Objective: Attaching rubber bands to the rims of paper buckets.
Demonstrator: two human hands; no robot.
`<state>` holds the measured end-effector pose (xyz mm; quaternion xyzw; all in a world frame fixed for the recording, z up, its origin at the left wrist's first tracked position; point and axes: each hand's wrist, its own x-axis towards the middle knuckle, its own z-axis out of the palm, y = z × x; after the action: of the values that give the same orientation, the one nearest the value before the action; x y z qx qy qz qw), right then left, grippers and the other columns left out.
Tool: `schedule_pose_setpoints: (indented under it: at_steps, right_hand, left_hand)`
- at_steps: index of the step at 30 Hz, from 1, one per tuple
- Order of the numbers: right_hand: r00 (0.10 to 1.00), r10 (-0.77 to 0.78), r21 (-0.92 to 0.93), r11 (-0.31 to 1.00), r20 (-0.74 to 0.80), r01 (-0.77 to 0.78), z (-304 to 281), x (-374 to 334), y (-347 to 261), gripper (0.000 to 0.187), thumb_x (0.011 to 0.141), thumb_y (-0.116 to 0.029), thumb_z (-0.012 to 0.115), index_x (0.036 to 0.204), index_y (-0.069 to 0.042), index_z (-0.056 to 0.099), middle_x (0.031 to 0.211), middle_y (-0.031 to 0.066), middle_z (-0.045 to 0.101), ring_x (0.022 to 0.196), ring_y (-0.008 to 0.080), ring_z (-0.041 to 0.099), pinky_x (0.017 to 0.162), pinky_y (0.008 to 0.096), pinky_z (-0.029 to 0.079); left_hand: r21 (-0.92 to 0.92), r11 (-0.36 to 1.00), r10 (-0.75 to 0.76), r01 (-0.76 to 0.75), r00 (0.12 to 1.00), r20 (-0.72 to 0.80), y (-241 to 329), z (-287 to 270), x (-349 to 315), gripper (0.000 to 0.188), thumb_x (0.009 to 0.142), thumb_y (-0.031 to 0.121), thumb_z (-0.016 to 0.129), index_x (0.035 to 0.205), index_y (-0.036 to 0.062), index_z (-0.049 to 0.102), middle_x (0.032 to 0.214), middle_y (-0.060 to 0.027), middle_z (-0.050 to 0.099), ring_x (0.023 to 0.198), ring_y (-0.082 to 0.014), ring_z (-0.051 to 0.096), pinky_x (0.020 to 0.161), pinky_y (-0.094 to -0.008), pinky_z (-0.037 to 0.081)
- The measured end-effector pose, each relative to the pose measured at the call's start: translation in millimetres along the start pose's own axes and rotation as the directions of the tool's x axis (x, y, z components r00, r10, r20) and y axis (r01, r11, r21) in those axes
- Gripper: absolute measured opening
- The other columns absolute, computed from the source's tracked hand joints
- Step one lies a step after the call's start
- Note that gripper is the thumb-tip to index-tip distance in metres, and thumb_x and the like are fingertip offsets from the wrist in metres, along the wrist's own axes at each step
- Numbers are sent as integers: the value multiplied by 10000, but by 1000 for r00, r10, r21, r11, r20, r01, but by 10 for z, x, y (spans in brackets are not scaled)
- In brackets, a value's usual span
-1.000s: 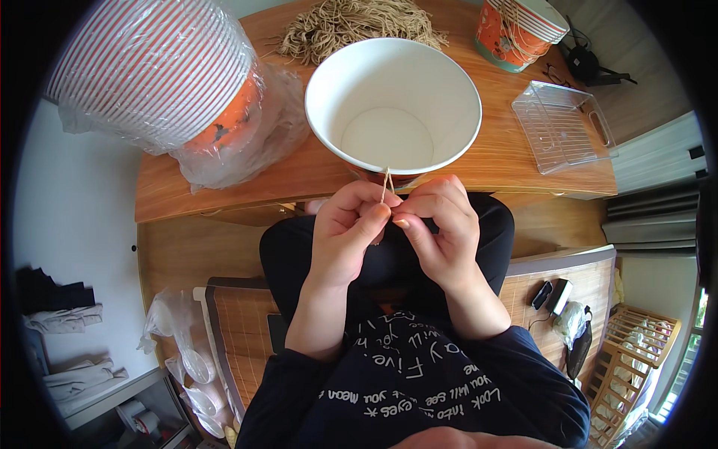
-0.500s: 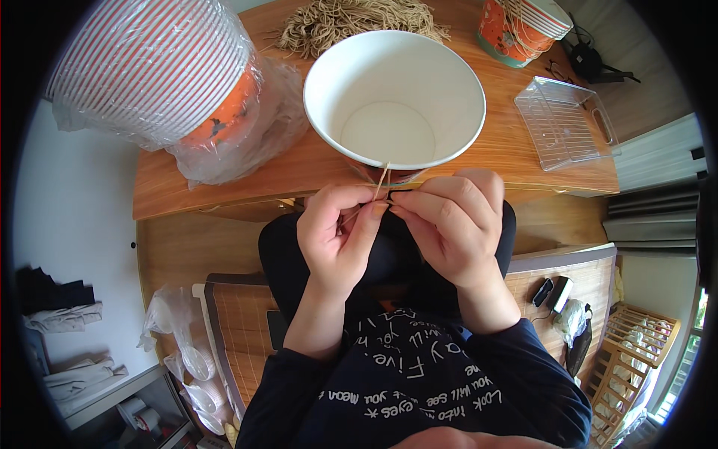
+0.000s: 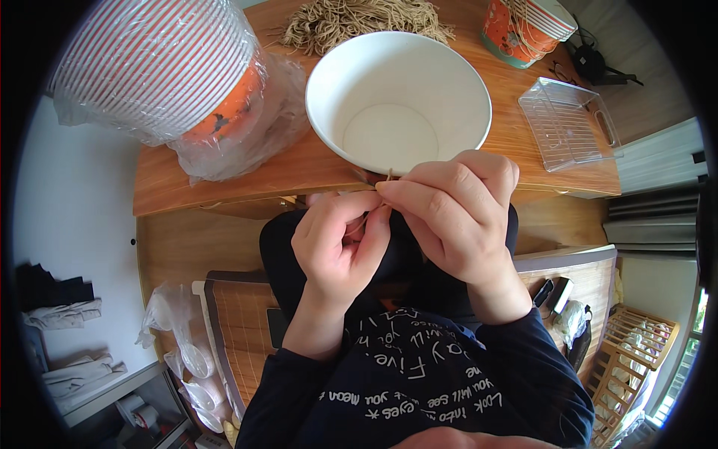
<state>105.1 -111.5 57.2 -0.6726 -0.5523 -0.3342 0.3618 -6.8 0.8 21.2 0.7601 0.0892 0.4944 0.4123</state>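
A large paper bucket point(image 3: 399, 97), white inside, stands upright at the table's near edge with its mouth toward me. Just in front of its near rim, both hands pinch a thin tan paper cord point(image 3: 390, 173). My left hand point(image 3: 336, 239) has thumb and index finger together on the cord, and a strand runs back under its fingers. My right hand point(image 3: 456, 213) pinches with thumb and index finger right beside the left fingertips. The cord's upper end comes up close to the bucket's rim; where it fastens is hidden by the fingers.
Plastic-wrapped stacked orange buckets point(image 3: 157, 67) stand at the left. A heap of tan cords point(image 3: 366, 21) lies behind the bucket. At the right are a clear plastic tray point(image 3: 565, 127), more nested buckets point(image 3: 523, 34) with cords draped over them, and a black cable point(image 3: 594, 60).
My right hand has moved slightly up and right, its fingertips now higher on the cord near the rim. My left hand has turned a little. The bucket has shifted slightly right.
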Motion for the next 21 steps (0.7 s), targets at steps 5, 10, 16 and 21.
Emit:
schedule_pose_setpoints:
  at_steps: [5, 10, 16, 21]
  right_hand:
    - [1000, -18, 25, 1000, 5, 18, 15, 23, 8, 290, 662, -235, 722, 950, -208, 739, 942, -104, 640, 927, 139, 526, 824, 296, 334]
    - [995, 53, 98, 994, -80, -45, 43, -4, 19, 294, 665, -215, 779, 957, -212, 740, 939, -98, 643, 900, 147, 526, 820, 295, 340]
    - [998, 43, 118, 992, -48, -37, 7, -56, 16, 301, 673, -213, 810, 968, -213, 746, 949, -91, 649, 879, 148, 529, 802, 299, 341]
    - [999, 49, 118, 992, 3, -49, 17, -15, -10, 287, 669, -219, 807, 950, -214, 749, 945, -90, 636, 893, 144, 532, 813, 307, 332]
  left_hand:
    - [-10, 1000, -27, 27, 1000, 4, 9, -14, 4, 177, 770, -67, 757, 881, 44, 673, 628, 12, 561, 492, -89, 428, 524, -234, 329]
    - [-67, 993, -102, 101, 995, -5, 18, 11, 8, 159, 780, -53, 751, 882, 32, 664, 674, 12, 584, 506, -53, 406, 499, -204, 307]
    - [-165, 976, -147, 144, 989, -9, -21, 35, -26, 127, 800, -41, 741, 863, 17, 647, 686, 25, 576, 519, -27, 380, 495, -185, 297]
    - [-184, 971, -155, 154, 988, 4, 35, 26, -26, 131, 794, -53, 720, 872, 14, 638, 672, 18, 565, 518, -37, 399, 514, -191, 310]
